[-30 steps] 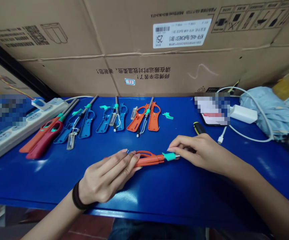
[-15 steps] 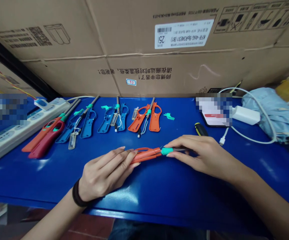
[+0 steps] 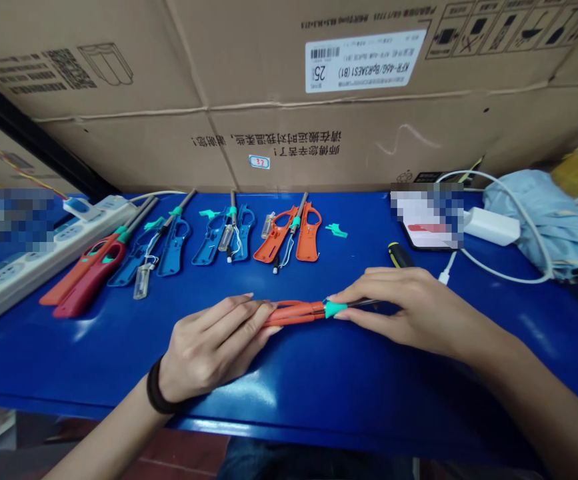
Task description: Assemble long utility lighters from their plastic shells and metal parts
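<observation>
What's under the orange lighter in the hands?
The blue bench shows around the orange lighter; the patch directly beneath it is hidden by the lighter, the left hand and the right hand.

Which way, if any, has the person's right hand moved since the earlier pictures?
Yes: the right hand has shifted rightward, its back now farther right of the yellow-handled screwdriver.
</observation>
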A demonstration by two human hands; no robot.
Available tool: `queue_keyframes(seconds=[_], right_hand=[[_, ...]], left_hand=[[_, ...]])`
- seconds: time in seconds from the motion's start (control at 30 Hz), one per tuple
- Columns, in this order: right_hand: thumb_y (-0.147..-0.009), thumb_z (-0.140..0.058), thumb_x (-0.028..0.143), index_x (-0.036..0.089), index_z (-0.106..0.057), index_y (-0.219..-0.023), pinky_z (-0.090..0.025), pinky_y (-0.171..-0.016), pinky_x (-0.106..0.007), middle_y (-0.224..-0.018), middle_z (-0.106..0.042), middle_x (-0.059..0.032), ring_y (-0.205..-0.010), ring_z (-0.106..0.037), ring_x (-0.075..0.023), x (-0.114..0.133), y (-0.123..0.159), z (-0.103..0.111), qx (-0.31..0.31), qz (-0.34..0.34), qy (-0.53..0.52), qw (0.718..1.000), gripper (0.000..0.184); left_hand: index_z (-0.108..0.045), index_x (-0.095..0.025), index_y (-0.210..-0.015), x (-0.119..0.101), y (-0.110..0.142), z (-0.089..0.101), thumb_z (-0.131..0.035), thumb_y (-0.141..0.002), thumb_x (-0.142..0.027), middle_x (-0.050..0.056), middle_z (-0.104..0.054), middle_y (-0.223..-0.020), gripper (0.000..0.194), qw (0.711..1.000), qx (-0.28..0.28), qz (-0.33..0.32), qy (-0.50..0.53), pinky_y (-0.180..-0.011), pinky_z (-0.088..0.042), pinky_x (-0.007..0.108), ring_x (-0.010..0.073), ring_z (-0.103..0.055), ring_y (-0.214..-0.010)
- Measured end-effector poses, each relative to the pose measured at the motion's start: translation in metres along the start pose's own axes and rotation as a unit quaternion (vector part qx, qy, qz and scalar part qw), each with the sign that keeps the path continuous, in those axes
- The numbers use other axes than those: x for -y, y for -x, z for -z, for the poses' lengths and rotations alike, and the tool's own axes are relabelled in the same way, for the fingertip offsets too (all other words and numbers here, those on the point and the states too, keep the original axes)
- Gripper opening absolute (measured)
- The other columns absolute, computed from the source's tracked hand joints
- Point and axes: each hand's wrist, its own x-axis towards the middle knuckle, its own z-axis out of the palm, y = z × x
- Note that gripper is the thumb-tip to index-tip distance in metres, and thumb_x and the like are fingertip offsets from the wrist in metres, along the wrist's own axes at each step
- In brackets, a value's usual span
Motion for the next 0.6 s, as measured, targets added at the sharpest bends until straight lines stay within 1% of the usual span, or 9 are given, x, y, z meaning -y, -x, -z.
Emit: queue_keyframes(seconds=[0.1,0.2,0.33,0.43,0.5,0.6], right_hand=[[-0.087,-0.059,0.027,0.023,-0.068,-0.097,-0.049,-0.074,-0.026,-0.089,-0.071,0.0000,-0.080,-0.064,-0.0143,0.003,-0.001,-0.006,-0.014,-0.008,-0.004,1.000,0.014],[-0.087,-0.058,0.028,0.024,-0.067,-0.099,-0.050,-0.071,-0.024,-0.092,-0.071,0.0000,-0.080,-0.065,-0.0136,0.006,0.000,-0.009,-0.026,-0.027,-0.017,0.999,0.016],[-0.087,-0.059,0.030,0.026,-0.065,-0.102,-0.050,-0.067,-0.020,-0.091,-0.071,0.0027,-0.076,-0.065,-0.0110,0.008,0.001,-0.007,-0.035,-0.047,-0.014,0.998,0.017],[-0.086,-0.060,0.028,0.024,-0.065,-0.100,-0.050,-0.070,-0.017,-0.089,-0.071,0.0034,-0.077,-0.066,-0.0096,0.009,0.001,-0.004,-0.034,-0.035,-0.005,0.999,0.016],[-0.086,-0.060,0.027,0.024,-0.065,-0.100,-0.050,-0.070,-0.017,-0.089,-0.071,0.0030,-0.077,-0.066,-0.0095,0.010,0.001,-0.004,-0.037,-0.023,-0.003,0.999,0.016],[-0.086,-0.060,0.027,0.024,-0.064,-0.102,-0.051,-0.071,-0.018,-0.090,-0.072,0.0030,-0.079,-0.067,-0.0104,0.010,0.002,-0.005,-0.038,-0.013,0.005,0.999,0.017]], left_hand=[[-0.066,-0.009,-0.095,0.000,0.002,0.002,-0.072,-0.072,-0.015,0.004,-0.073,-0.081,0.025,0.999,-0.008,-0.016,-0.028,-0.074,-0.057,0.025,0.0162,-0.069,-0.076],[-0.065,-0.008,-0.097,0.001,0.003,0.005,-0.074,-0.070,-0.013,0.004,-0.074,-0.081,0.028,0.998,-0.015,-0.037,-0.058,-0.070,-0.058,0.025,0.0171,-0.069,-0.076],[-0.065,-0.008,-0.098,0.002,0.003,0.009,-0.074,-0.070,-0.013,0.004,-0.074,-0.084,0.029,0.996,-0.016,-0.051,-0.069,-0.076,-0.057,0.025,0.0168,-0.069,-0.080],[-0.065,-0.007,-0.099,0.003,0.004,0.013,-0.074,-0.071,-0.013,0.004,-0.074,-0.087,0.030,0.995,-0.008,-0.065,-0.071,-0.081,-0.056,0.025,0.0165,-0.069,-0.082],[-0.065,-0.005,-0.099,0.003,0.005,0.016,-0.073,-0.072,-0.013,0.004,-0.074,-0.086,0.029,0.995,-0.002,-0.070,-0.076,-0.081,-0.056,0.025,0.0164,-0.069,-0.082],[-0.065,-0.005,-0.099,0.003,0.005,0.021,-0.066,-0.078,-0.008,0.004,-0.074,-0.089,0.022,0.993,0.016,-0.077,-0.083,-0.081,-0.056,0.024,0.0159,-0.069,-0.084]])
